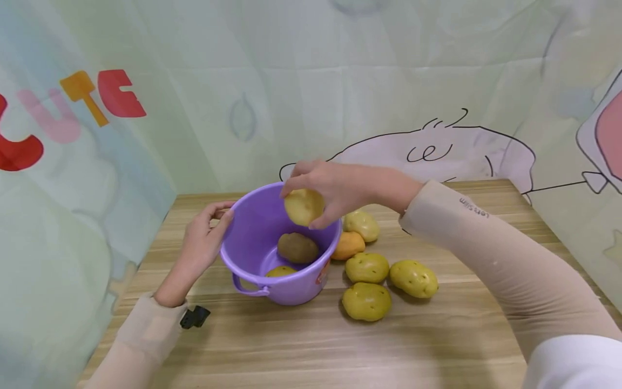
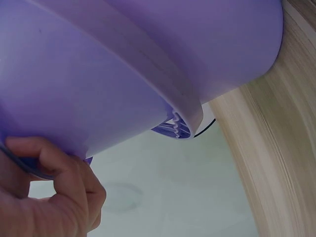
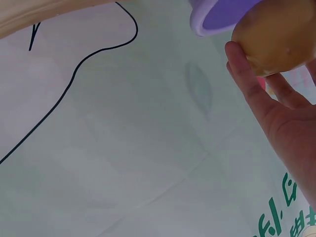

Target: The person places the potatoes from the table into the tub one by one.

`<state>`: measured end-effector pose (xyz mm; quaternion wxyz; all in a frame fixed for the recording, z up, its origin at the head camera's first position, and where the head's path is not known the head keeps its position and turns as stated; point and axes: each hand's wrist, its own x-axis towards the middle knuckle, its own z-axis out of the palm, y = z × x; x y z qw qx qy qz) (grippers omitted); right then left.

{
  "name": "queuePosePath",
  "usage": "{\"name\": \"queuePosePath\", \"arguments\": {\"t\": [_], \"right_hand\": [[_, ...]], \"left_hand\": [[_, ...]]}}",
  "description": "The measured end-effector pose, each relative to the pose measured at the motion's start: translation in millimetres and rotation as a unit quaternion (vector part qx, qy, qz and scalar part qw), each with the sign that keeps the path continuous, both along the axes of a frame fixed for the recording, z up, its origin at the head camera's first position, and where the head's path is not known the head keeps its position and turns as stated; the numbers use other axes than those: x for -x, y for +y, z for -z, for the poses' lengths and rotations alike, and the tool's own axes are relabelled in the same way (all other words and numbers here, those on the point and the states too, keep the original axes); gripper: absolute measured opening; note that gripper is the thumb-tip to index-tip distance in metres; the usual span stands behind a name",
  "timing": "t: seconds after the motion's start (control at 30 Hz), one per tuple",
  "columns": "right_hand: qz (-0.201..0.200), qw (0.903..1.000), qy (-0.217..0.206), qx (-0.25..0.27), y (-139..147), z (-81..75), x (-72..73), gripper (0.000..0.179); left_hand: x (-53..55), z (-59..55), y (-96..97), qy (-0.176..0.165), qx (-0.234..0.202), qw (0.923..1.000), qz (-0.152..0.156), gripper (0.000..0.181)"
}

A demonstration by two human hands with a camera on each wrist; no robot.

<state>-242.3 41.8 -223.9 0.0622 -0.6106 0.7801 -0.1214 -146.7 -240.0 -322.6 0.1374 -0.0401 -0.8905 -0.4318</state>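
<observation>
A purple bucket (image 1: 296,289) stands on the wooden table, tilted a little toward me. My left hand (image 1: 203,237) grips its rim at the left; the left wrist view shows the fingers (image 2: 69,173) curled over that rim. Above the bucket's mouth, my right hand (image 1: 328,186) holds a yellow potato (image 1: 302,208) between thumb and fingers. The same potato (image 3: 276,37) appears beside the bucket rim (image 3: 197,22) in the right wrist view. Inside the bucket lie a brown potato (image 1: 297,248) and a yellow potato (image 1: 281,271), the latter partly hidden by the near rim.
Several yellow potatoes (image 1: 366,301) lie on the table (image 1: 291,346) right of the bucket, with an orange, potato-like piece (image 1: 349,246) against its side. A printed cloth backdrop (image 1: 311,97) hangs behind and at the left. A black device (image 1: 194,317) sits at my left wrist.
</observation>
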Motion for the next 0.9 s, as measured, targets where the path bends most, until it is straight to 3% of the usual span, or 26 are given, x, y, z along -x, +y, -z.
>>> {"name": "queuePosePath", "arguments": {"t": [0.27, 0.67, 0.9], "right_hand": [[-0.036, 0.9991, 0.012, -0.018, -11, 11.4, -8.5, 0.062], [-0.018, 0.9982, -0.02, -0.054, -11, 24.2, -14.5, 0.06], [-0.021, 0.9975, -0.012, -0.066, -11, 23.9, -13.4, 0.059]], "left_hand": [[-0.3, 0.7, -0.7, 0.007, 0.004, 1.0, -0.001, 0.04], [0.4, 2.0, -0.8, 0.012, 0.0, 0.9999, 0.002, 0.039], [0.7, 2.1, -1.2, 0.01, 0.004, 0.9999, 0.0, 0.039]]}}
